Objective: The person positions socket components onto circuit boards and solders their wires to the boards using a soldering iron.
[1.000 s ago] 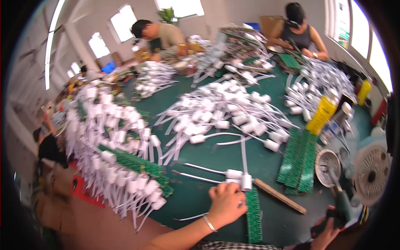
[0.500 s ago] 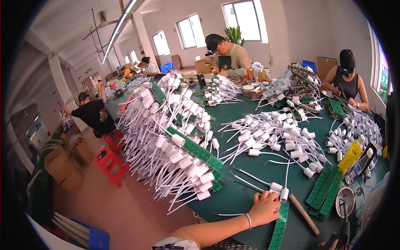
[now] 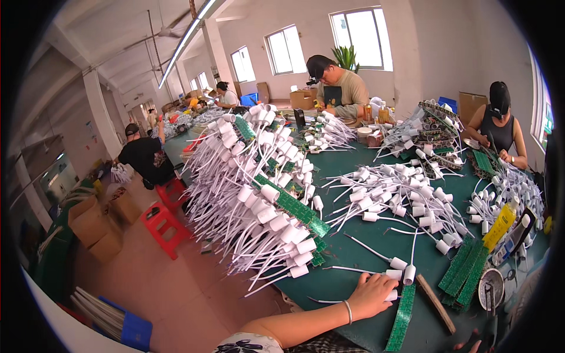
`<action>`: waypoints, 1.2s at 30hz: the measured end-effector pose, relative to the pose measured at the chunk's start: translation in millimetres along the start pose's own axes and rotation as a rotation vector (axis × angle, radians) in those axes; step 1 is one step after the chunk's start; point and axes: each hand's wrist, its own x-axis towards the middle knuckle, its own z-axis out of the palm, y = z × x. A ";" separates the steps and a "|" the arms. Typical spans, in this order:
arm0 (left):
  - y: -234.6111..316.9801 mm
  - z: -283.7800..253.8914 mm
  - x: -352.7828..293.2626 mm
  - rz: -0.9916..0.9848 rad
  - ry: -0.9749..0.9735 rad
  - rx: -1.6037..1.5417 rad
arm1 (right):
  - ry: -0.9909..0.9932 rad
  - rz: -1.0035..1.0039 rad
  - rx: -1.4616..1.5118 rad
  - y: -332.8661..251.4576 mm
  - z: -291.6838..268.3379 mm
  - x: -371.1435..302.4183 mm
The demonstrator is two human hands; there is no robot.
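Note:
My left hand (image 3: 371,297), with a bracelet at the wrist, is closed, fingers curled over a white lamp socket (image 3: 391,295) whose cable runs out to the left under the hand. Beside its fingertips lies a green circuit board strip (image 3: 402,322), with an upright white socket (image 3: 409,275) at its far end. Two more sockets (image 3: 398,263) with white leads lie just beyond my fingers. Only a dim part of my right hand (image 3: 469,345) shows at the lower right edge; its fingers and anything in them cannot be made out.
A wooden stick (image 3: 436,305) lies right of the strip, then stacked green boards (image 3: 464,273), a yellow bottle (image 3: 501,226) and a round metal dish (image 3: 491,288). A tall heap of wired sockets (image 3: 253,194) stands at left, another pile (image 3: 406,200) ahead. Co-workers sit across the table.
The whole view has shifted slightly. My left hand has drawn back a little from the sockets beyond it, and the socket under its fingers now shows beside the strip.

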 end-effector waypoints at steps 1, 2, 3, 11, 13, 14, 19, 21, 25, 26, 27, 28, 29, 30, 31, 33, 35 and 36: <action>0.8 -4.8 0.0 -0.007 0.005 0.005 | -0.003 0.009 -0.022 0.2 -2.0 -0.2; 2.0 -9.7 0.4 0.038 -0.059 0.077 | -0.111 -0.328 -0.390 11.2 -20.7 17.0; 4.8 -12.3 2.0 0.087 -0.130 0.149 | -0.214 -0.664 -0.754 8.8 -19.6 13.9; -1.3 -26.1 44.8 0.321 0.091 0.142 | -0.186 -0.818 -0.727 20.4 -27.6 24.9; -14.0 -12.8 54.5 0.257 -0.061 -0.065 | -0.198 -0.920 -0.714 10.7 -20.9 17.6; -26.1 -10.5 55.7 0.246 -0.090 -0.068 | -0.131 -0.466 -0.382 13.3 -16.5 17.2; -50.7 -25.2 46.6 0.259 -0.054 -0.255 | -0.134 -0.037 -0.015 7.9 -8.2 6.1; -55.5 -29.3 54.9 0.188 -0.059 -0.326 | -0.180 -0.033 0.075 8.9 -8.9 9.3; -43.5 -50.6 98.3 -0.039 0.148 -0.355 | -0.101 -0.231 0.123 18.3 -5.5 16.4; -48.3 -52.2 111.9 0.025 0.234 -0.308 | -0.106 -0.180 0.118 20.9 -10.6 21.3; -58.9 -52.8 127.7 0.091 0.321 -0.195 | -0.097 -0.181 0.119 20.9 -11.0 21.3; -72.0 -51.7 142.5 0.050 0.407 -0.063 | -0.108 -0.178 0.125 20.5 -9.7 21.2; -91.4 -43.0 156.8 -0.026 0.461 -0.014 | -0.113 -0.181 0.126 20.7 -10.5 20.5; -106.3 -37.2 163.4 -0.137 0.436 0.110 | -0.107 -0.179 0.126 21.0 -11.5 20.2; -117.9 -34.5 168.5 -0.250 0.415 0.236 | -0.115 -0.170 0.136 21.7 -9.7 20.0; -134.2 -26.5 166.2 -0.370 0.160 0.462 | -0.143 -0.152 0.155 24.1 -3.2 20.3; -141.9 -19.8 161.4 -0.324 0.199 0.490 | -0.078 -0.205 0.148 20.2 -1.3 15.7; -140.1 -19.9 161.2 -0.303 0.214 0.522 | -0.154 -0.028 0.075 9.1 -12.4 12.3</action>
